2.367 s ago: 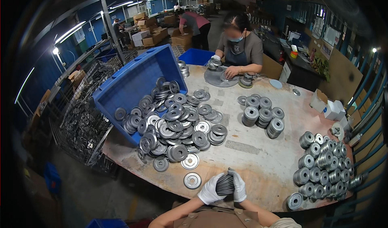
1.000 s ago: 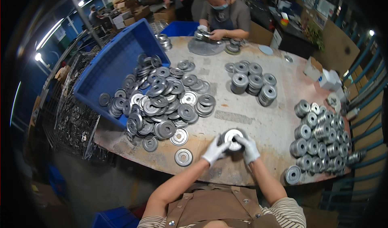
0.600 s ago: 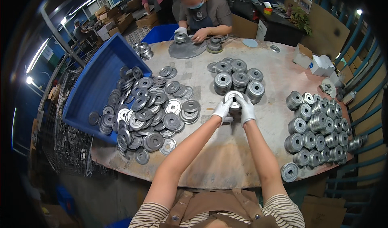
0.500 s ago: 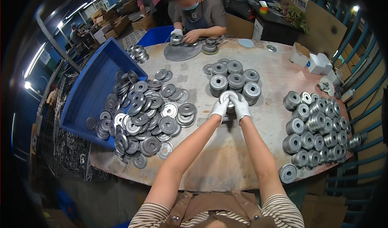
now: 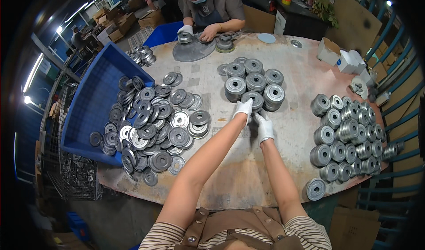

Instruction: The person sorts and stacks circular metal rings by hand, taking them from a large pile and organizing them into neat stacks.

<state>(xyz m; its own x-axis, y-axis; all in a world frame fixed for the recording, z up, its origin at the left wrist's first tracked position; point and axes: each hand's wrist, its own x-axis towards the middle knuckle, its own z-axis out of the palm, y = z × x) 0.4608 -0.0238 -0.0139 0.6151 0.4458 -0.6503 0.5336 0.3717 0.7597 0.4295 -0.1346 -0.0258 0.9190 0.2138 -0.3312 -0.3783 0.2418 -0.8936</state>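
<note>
I see my gloved left hand (image 5: 243,108) resting on the nearest stack (image 5: 253,101) of grey discs mid-table, right hand (image 5: 264,127) just beside it, grip on either unclear.

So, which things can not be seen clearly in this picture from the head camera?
- Head view: left hand fingertips, hidden against the nearest disc stack; contact unclear.
- Right hand: palm faces down; whether it holds anything is hidden.
- Blue bin: its inside is partly covered by the loose discs.
</note>
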